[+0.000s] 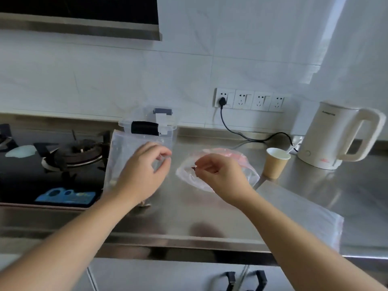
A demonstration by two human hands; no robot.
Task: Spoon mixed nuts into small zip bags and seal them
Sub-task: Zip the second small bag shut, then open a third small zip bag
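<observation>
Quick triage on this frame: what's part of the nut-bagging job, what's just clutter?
Job: left hand pinching zip bag; right hand pinching a small dark piece; pink-edged bag; flat bags; clear latch-lid container.

Clutter: kettle, paper cup, gas burner, wall sockets.

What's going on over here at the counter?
A person stands at a steel counter beside a gas stove. Their left hand pinches the top of a clear zip bag that holds only a few nuts at the bottom. Their right hand pinches something small over a crumpled plastic bag. A paper cup with a spoon in it and a white kettle stand to the right. The bag isn't sealed yet.
</observation>
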